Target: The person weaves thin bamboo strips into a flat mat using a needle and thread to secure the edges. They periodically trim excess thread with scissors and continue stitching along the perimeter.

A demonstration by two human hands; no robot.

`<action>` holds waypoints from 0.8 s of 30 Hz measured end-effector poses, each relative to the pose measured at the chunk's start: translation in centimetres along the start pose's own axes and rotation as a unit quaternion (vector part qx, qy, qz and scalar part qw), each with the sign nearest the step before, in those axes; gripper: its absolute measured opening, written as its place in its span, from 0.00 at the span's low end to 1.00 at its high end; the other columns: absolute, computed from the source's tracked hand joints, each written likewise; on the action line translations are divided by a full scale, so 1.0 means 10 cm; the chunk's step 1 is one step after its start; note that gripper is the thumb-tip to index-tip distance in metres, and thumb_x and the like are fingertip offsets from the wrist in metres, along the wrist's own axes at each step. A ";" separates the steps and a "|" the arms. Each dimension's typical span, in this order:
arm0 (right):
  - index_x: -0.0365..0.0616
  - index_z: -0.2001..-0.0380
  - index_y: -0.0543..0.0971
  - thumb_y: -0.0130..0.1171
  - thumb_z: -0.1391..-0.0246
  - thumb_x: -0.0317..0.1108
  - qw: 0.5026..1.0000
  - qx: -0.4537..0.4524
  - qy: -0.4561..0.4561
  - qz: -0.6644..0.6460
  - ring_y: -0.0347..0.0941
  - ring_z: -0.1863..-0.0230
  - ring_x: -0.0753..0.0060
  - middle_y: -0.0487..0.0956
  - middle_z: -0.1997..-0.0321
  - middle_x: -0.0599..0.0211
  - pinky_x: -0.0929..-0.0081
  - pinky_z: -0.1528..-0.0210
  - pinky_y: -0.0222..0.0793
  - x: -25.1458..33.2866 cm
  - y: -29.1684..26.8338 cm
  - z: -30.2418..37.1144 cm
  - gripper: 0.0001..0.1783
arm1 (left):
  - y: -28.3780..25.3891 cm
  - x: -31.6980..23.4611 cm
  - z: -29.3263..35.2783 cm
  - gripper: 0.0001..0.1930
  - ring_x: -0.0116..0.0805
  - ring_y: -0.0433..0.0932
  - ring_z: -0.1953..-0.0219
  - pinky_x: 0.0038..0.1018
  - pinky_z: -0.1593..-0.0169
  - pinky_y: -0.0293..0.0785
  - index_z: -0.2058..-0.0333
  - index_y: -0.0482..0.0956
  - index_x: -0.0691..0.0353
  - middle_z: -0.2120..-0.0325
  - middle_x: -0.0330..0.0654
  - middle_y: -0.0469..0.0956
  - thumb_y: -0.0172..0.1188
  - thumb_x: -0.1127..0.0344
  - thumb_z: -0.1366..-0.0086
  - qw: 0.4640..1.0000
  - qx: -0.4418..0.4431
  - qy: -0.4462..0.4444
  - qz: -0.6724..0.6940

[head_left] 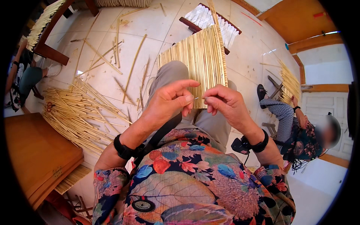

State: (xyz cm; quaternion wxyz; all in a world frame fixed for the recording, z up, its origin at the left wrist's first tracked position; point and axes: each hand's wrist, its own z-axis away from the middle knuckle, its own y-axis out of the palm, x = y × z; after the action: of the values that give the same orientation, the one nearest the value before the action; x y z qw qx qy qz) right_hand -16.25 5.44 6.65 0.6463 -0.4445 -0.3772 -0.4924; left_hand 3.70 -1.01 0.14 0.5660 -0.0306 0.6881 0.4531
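A panel of pale straw stalks (197, 52), laid side by side, rests across my lap with a bound edge on its right. Above its near end my hands face each other, a small gap between them. My left hand (170, 98) points its index finger out while thumb and middle finger close on a thin, shiny, needle-like piece (196, 98). My right hand (227, 103) is pinched, thumb against index finger. Whatever lies in that pinch, perhaps a thread, is too fine to make out.
Loose stalks (78, 108) lie heaped on the floor at left, with red-handled scissors (49, 106) on them. A wooden stool with white webbing (202, 18) stands beyond the panel. Brown boards (41, 150) are near left. Another person (300, 127) sits at right, another at far left.
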 end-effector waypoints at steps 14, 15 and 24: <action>0.41 0.60 0.77 0.58 0.42 0.24 0.999 0.002 -0.030 0.041 0.73 0.69 0.85 0.78 0.66 0.74 0.86 0.68 0.69 -0.01 0.14 -0.06 0.06 | 0.00 0.00 0.07 0.19 0.23 0.73 0.74 0.20 0.69 0.71 0.43 0.68 0.67 0.74 0.37 0.74 0.51 0.73 0.32 0.998 -0.018 -0.015 -0.063; 0.40 0.61 0.77 0.58 0.42 0.24 0.999 0.010 -0.014 0.048 0.73 0.68 0.85 0.78 0.66 0.74 0.86 0.68 0.69 0.00 0.16 -0.06 0.06 | 0.00 0.00 0.07 0.20 0.23 0.73 0.74 0.20 0.69 0.71 0.43 0.68 0.67 0.74 0.38 0.75 0.51 0.73 0.32 0.997 -0.012 -0.016 -0.071; 0.39 0.65 0.76 0.58 0.42 0.24 0.996 0.043 -0.016 0.071 0.73 0.72 0.84 0.77 0.72 0.73 0.86 0.70 0.68 -0.17 0.19 -0.14 0.02 | -0.14 0.25 0.22 0.17 0.23 0.74 0.75 0.20 0.68 0.71 0.47 0.71 0.70 0.73 0.40 0.77 0.54 0.69 0.33 0.998 -0.001 0.003 -0.055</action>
State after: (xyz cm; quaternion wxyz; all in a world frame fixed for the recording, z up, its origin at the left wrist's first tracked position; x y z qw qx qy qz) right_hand -14.77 4.82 4.26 0.6922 -0.4499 -0.3757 -0.4210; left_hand 5.27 0.78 -2.62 0.5879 -0.0708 0.6869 0.4214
